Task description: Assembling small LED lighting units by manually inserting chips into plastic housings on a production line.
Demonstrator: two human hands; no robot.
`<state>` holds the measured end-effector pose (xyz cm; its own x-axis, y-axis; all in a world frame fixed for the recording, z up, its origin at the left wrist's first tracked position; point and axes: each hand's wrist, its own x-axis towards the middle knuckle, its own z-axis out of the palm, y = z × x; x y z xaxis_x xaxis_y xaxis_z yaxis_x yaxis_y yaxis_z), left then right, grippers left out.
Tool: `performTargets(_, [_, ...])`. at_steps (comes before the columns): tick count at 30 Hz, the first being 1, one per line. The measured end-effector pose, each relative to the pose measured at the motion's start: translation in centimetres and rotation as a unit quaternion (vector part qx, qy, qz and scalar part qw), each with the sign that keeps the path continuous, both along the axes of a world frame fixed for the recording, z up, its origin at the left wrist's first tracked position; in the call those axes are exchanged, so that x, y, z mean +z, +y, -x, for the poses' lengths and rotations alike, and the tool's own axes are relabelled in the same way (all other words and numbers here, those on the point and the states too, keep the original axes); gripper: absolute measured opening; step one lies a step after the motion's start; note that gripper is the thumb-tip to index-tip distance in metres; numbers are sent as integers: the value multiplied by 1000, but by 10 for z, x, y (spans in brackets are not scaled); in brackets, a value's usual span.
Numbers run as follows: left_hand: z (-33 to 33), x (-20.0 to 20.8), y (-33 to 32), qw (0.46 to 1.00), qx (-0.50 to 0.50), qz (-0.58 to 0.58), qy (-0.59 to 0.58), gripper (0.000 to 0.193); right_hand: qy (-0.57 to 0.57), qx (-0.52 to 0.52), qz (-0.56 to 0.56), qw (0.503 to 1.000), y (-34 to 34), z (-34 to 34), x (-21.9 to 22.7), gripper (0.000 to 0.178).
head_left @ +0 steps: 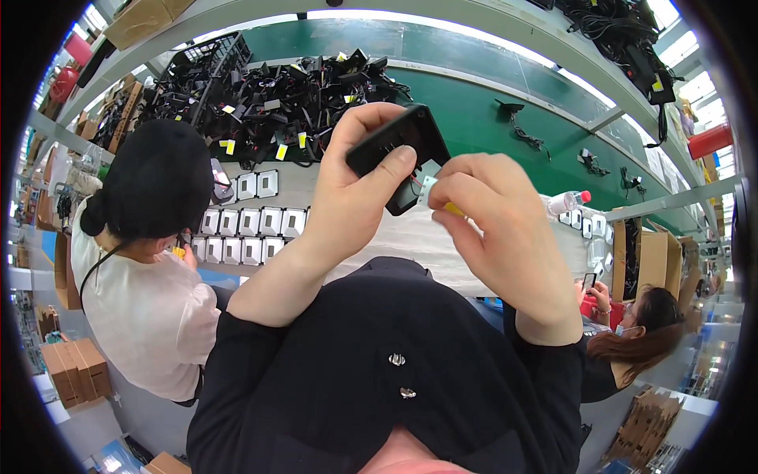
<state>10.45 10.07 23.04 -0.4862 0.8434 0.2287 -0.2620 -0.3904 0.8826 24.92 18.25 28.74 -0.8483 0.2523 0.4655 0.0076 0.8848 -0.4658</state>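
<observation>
Up in front of my chest, my left hand [354, 186] grips a black rectangular plastic housing [422, 130], tilted, with the thumb pressed on its inner face. Thin wires, one of them red, show beside the thumb. My right hand [505, 217] is closed, its fingertips pinching a small pale flat piece with dark dots [427, 189] at the lower edge of the housing. A bit of yellow shows under those fingers; what it belongs to is hidden. How the pale piece joins the housing cannot be made out.
Black cabled units [292, 103] lie heaped at the far left beside a black crate [209, 59]. White-and-silver square lamp-like units [249, 223] stand in rows on the bench. A bottle with a red cap [564, 202] lies right. Co-workers sit at left [146, 292] and right [632, 347].
</observation>
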Motion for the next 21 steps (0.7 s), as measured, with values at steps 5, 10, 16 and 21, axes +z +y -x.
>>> performTargets(5, [4,-4,2,997,40,-13,67,37,89,-52,-148,984,-3,6,-9,23])
performTargets(10, [3,-4,-2,998,-20,-61,5,42,160,-84,-163,970,-5,10,-20,30])
performTargets(16, [1,-1,-13,993,-67,-101,5,47,212,-69,-133,966,-11,12,-19,30])
performTargets(21, [-1,2,-18,995,-24,-90,36,45,160,-53,-62,984,-17,3,-7,29])
